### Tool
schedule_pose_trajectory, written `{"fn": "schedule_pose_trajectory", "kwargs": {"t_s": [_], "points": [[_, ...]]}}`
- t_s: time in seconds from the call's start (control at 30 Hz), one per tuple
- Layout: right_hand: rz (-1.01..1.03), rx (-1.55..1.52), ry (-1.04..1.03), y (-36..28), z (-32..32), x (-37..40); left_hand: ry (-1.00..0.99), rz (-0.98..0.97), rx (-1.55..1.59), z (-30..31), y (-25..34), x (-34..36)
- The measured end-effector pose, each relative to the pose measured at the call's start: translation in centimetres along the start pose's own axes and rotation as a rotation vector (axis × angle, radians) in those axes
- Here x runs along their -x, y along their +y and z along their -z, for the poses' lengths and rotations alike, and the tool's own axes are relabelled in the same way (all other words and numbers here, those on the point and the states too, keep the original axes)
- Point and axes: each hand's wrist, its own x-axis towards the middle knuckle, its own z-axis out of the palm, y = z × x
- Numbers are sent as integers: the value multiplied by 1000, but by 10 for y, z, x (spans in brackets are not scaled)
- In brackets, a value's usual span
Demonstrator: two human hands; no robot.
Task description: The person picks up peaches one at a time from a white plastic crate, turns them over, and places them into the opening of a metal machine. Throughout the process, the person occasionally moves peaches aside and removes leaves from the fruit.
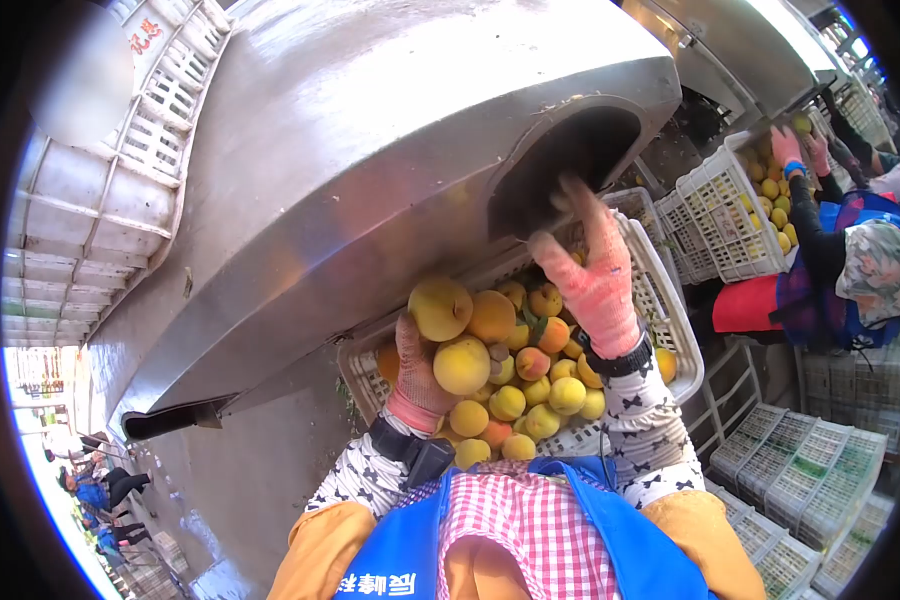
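My left hand (419, 372), in a pink glove, is closed around a few yellow peaches (440, 309) on the left side of a white plastic crate (678, 330). These peaches look larger and nearer than the loose peaches (540, 392) below, which are yellow with some orange-red. My right hand (598, 282), gloved too, is raised over the crate's far right part with fingers spread and nothing visible in it. Its fingertips reach in front of the dark opening (560, 150) of a metal chute (390, 180). A green leaf lies among the fruit.
White crates (90, 200) stand at the upper left, and overturned crates (800, 460) are stacked at the lower right. At right, a co-worker (870, 260) in pink gloves handles a peach over another fruit-filled crate (735, 215). More people (100, 490) are far left.
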Motion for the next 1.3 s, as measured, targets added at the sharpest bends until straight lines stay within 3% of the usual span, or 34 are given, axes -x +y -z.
{"fn": "schedule_pose_trajectory", "kwargs": {"t_s": [0.07, 0.13, 0.17, 0.33, 0.43, 0.5, 0.57, 0.63, 0.7, 0.77, 0.83, 0.9, 0.97, 1.17, 1.3], "points": [[-127, -138, -347, 2, 10, 26, -76, 16, 79, -2, 1, 0], [-79, -169, -440, 8, 0, 46, 127, -28, 164, -14, -2, 0], [-101, -105, -475, 7, -1, 54, 124, -21, 162, -14, -3, 0], [12, -87, -416, -1, 16, 56, -92, 15, -32, -4, -2, 2], [85, -155, -436, -1, 22, 61, -56, -53, -35, -11, -2, 3], [-251, -252, -345, -9, 23, 66, -89, -81, -97, -21, -1, -1], [-167, -209, -287, -12, 23, 66, -122, -114, -156, -26, -3, -5], [39, 31, -192, -11, 18, 67, -53, -126, -146, -29, -6, -6], [27, 64, -193, -12, 21, 65, -128, -87, -8, -30, -5, -10], [-187, -292, -298, -10, 25, 63, -206, -48, 136, -30, -8, -14], [-164, -248, -268, -9, 21, 59, -34, -81, 137, -27, -11, -21], [24, 25, -25, -1, 10, 43, -115, -47, 99, -12, -9, -29], [68, 183, 125, 7, -4, 15, -191, -14, 59, -7, -10, -30], [135, 371, 178, 44, -33, -19, 72, -6, 7, 12, -16, -8], [71, 402, 134, 44, -41, -26, 13, 13, 25, 20, -19, -1]]}}
